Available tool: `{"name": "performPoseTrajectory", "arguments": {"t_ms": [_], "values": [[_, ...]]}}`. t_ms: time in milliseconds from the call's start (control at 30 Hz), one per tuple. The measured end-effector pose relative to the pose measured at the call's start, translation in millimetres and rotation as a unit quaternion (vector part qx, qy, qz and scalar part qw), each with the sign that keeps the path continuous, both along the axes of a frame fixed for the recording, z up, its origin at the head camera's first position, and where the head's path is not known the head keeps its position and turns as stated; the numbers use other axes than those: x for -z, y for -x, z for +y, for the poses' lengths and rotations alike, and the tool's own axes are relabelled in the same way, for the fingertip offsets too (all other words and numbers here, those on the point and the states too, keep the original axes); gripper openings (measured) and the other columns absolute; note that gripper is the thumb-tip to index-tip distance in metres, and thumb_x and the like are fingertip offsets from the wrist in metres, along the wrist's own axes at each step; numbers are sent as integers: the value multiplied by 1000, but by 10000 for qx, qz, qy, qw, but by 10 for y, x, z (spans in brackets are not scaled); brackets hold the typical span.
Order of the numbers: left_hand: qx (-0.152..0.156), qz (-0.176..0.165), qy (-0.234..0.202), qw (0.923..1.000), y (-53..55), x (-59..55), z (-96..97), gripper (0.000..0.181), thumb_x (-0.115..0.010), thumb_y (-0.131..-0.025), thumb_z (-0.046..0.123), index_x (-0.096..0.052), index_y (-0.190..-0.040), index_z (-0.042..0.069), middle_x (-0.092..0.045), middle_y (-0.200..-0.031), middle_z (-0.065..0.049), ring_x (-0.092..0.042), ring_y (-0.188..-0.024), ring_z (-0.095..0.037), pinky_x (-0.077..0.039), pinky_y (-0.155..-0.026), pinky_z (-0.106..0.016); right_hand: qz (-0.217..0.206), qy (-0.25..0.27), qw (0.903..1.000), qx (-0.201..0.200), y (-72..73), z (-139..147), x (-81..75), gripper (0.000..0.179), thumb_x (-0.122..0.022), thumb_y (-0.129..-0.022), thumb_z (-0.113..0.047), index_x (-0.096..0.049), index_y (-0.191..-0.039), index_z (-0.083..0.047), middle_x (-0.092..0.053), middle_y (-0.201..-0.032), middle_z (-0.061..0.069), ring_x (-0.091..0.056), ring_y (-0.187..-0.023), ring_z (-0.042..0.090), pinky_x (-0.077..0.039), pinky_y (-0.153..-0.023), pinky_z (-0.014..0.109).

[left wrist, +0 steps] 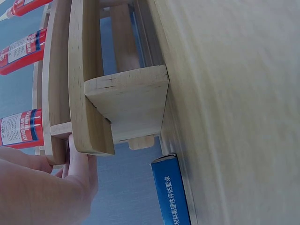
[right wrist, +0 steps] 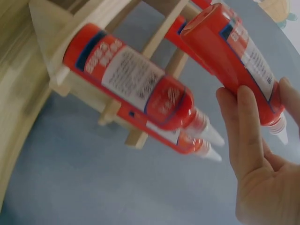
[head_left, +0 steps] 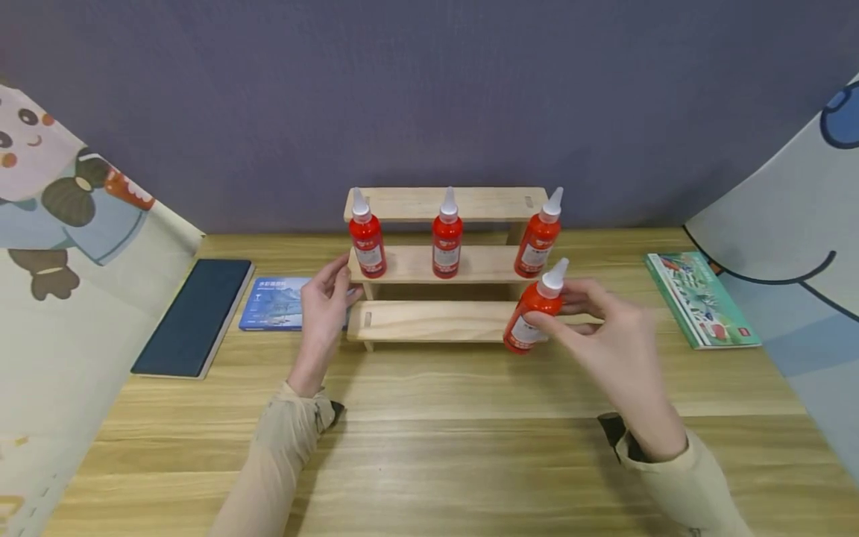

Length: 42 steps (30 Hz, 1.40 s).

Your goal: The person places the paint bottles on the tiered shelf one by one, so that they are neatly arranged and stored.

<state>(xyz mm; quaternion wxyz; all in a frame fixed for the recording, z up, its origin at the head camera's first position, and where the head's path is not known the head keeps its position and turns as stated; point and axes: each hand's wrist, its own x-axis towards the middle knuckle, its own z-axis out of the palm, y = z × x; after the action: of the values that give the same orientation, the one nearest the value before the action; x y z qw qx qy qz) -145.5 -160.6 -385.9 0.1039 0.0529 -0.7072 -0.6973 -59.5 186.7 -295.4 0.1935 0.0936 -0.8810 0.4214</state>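
A wooden tiered shelf (head_left: 446,321) stands on the table. Three red squeeze bottles with white nozzles stand along its middle tier: left (head_left: 368,250), middle (head_left: 447,250) and right (head_left: 537,250). My right hand (head_left: 607,332) holds another red squeeze bottle (head_left: 526,328) between thumb and fingers, tilted, by the right end of the lowest plank. Whether its base touches the plank, I cannot tell. Beyond that bottle, the right wrist view shows further red bottles (right wrist: 131,79), partly overlapping. At the shelf's left end, my left hand (head_left: 325,302) pinches the end of the middle plank (left wrist: 57,79).
Behind the left hand lies a blue box (head_left: 275,302), partly hidden. A dark notebook (head_left: 194,317) is farther left. On the right lies a green illustrated box (head_left: 703,300). A dark panel (head_left: 429,97) rises behind the shelf, with printed curtains at both sides.
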Motion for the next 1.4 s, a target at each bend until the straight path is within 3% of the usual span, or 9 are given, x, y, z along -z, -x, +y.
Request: {"name": "performPoseTrajectory", "arguments": {"t_ms": [200,400,733,967,1400], "values": [[12,-56,-54,10000,-7,0,6,40,-49,-115,8,-54,-152,-7,-59,-148,-28,-66,-121,-37,-64,-94,-25,150,23,9999,-79,53,-140,79,43,-100,-77,-11,-78,-112,0,-80,-96,11,-75,-83,25,-60,-68,7],[-3,-36,28,10000,-4,-1,1,40,-49,-115,10,-54,-152,-6,-58,-148,-27,-67,-118,-37,-64,-94,-25,512,-304,9978,-279,133,-267,171,48,-101,-75,-15,-77,-112,2,-79,-92,10,-74,-77,22,-57,-66,3],[0,-3,-2,10000,-4,-2,-5,40,-49,-115,8,-54,-152,-6,-58,-148,-28,-66,-119,-37,-65,-94,-25,312,-217,9979,-524,269,-469,301,48,-100,-77,-16,-77,-114,2,-79,-95,12,-76,-79,22,-70,-65,35],[45,9,-44,10000,-3,-1,2,40,-50,-115,8,-53,-152,-7,-60,-145,-28,-65,-121,-35,-64,-95,-26,98,94,9971,-746,351,-596,415,50,-99,-77,-13,-75,-117,3,-79,-103,14,-78,-87,26,-70,-70,33],[7,-15,-50,10000,4,-5,3,40,-50,-115,8,-54,-152,-7,-60,-146,-28,-66,-117,-34,-64,-94,-25,520,-74,9954,-800,442,-766,579,52,-100,-77,-15,-75,-118,3,-79,-107,17,-78,-92,28,-70,-71,34]]}}
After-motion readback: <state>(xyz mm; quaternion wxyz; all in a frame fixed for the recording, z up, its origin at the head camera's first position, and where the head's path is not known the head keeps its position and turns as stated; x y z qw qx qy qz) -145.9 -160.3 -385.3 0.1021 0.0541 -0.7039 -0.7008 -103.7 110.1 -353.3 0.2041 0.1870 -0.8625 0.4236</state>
